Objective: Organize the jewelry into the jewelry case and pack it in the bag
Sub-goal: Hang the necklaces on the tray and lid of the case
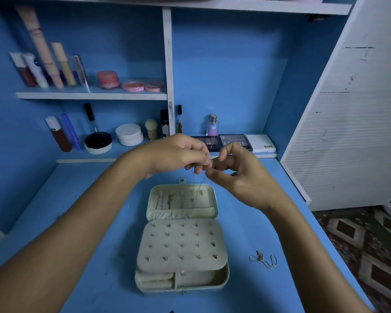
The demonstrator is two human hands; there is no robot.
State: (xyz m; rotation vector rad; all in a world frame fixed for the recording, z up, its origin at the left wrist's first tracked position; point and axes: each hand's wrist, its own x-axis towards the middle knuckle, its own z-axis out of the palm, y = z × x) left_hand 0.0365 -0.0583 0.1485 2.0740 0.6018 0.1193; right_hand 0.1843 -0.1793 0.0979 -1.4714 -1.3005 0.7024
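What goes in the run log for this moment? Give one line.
left hand: pinches thin chain | right hand: pinches same chain | jewelry case: open | second chain: on desk

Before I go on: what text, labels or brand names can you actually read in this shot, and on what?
"NUDE": gold letters on the white flat box at the back right of the blue desk.
"SB": on the small clear perfume bottle with gold cap.
Large pale lettering on the dark eyeshadow palette: too blurred to read.
Tubes on the white upper shelf: print unreadable.
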